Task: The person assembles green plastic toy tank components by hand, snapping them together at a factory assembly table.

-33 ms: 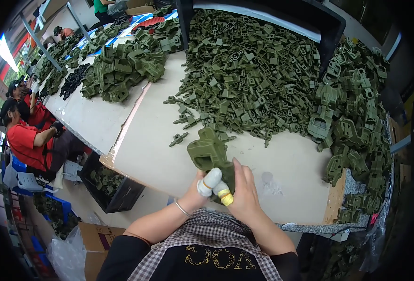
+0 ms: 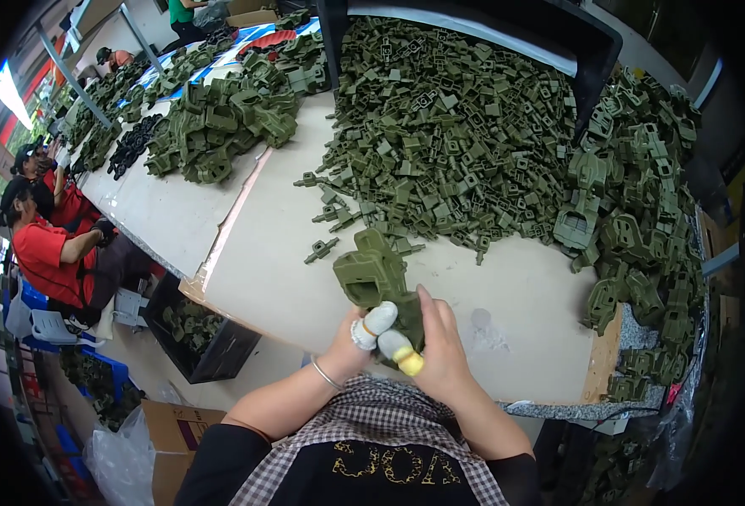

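Between my two hands, over the table's near edge, is an olive-green hollow moulded plastic part (image 2: 364,274), tilted, with a box-like opening at its upper end. My left hand (image 2: 347,347) grips its left side; its thumb wears a white cover with a band. On the other side my right hand (image 2: 441,350) is closed round the part, its thumb wrapped in white and yellow. Both thumbs press on the near face, and most other fingers are hidden. Just beyond the part, a few small green plastic pieces (image 2: 322,250) lie apart from a large heap (image 2: 457,135) of similar ones.
Larger green mouldings are piled at the right (image 2: 642,219) and far left (image 2: 220,118). A black frame (image 2: 596,84) stands around the heap. Below the table's left edge is a black crate (image 2: 212,346), near a cardboard box (image 2: 166,430). Co-workers in red (image 2: 48,257) sit at left.
The plastic part has shifted very slightly left and turned a little in my hands. My right thumb has moved slightly along it.
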Action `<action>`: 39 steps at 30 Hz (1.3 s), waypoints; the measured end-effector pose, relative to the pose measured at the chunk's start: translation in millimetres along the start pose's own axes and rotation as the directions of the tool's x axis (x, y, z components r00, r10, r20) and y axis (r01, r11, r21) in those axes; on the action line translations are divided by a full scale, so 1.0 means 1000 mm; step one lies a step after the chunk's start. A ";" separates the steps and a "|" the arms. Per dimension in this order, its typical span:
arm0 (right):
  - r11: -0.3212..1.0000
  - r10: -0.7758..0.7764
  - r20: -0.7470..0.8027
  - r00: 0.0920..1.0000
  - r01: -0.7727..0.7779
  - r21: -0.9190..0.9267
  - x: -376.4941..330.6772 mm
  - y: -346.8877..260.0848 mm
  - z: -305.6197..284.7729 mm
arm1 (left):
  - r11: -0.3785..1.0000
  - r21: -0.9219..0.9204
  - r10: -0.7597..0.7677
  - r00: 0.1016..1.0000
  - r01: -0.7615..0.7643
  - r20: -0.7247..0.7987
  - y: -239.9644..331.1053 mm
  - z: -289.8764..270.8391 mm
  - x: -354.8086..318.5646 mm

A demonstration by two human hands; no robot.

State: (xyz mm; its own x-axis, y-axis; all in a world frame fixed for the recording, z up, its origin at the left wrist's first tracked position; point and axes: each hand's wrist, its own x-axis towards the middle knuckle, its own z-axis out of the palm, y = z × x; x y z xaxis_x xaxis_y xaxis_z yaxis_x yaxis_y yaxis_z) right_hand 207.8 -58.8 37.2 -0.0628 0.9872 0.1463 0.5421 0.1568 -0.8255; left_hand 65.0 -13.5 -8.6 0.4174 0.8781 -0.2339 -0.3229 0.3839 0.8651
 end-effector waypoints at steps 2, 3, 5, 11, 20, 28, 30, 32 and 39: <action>0.995 -0.040 0.015 0.999 0.038 0.088 -0.009 0.005 -0.008 | 0.992 -0.129 -0.005 1.000 0.009 0.028 0.005 -0.011 -0.003; 0.984 -0.004 -0.100 0.995 0.022 0.176 -0.014 0.006 -0.011 | 0.967 -0.253 0.044 0.997 -0.028 0.061 0.010 -0.015 -0.003; 0.965 0.038 -0.210 0.977 0.019 0.263 -0.021 0.007 -0.006 | 0.949 -0.269 0.184 0.982 -0.164 0.049 0.017 -0.013 0.000; 0.247 0.197 0.229 0.953 -0.274 0.929 -0.021 0.010 0.021 | 0.921 -0.335 0.223 0.974 -0.201 0.028 0.020 0.004 -0.002; 0.766 0.039 0.407 0.913 -0.289 0.574 0.001 0.054 -0.034 | 0.394 0.751 0.161 0.844 -0.530 0.511 0.102 0.005 -0.006; 0.927 0.109 0.207 0.972 -0.174 0.332 -0.009 0.063 -0.020 | 0.219 0.853 -0.341 0.782 -0.474 0.522 0.075 0.018 0.046; 0.940 0.102 0.107 0.989 -0.131 0.315 -0.013 0.066 -0.016 | 0.277 0.837 -0.331 0.771 -0.471 0.544 0.075 0.015 0.044; 0.967 -0.004 0.069 0.998 -0.014 0.253 -0.014 0.064 -0.016 | 0.276 0.818 -0.349 0.740 -0.505 0.575 0.077 0.008 0.049; 0.976 0.065 0.153 0.986 -0.094 0.195 -0.002 0.047 -0.023 | 0.236 0.885 -0.531 0.710 -0.400 0.463 0.088 0.019 0.061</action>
State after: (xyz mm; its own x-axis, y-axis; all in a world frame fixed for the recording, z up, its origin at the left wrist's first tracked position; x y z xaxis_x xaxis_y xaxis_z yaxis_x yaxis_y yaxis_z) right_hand 253.0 -54.4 10.9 -0.1549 0.9879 0.0077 0.3720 0.0656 -0.9259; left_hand 78.1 68.8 61.3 0.8607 0.2872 -0.4204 0.5088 -0.5139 0.6907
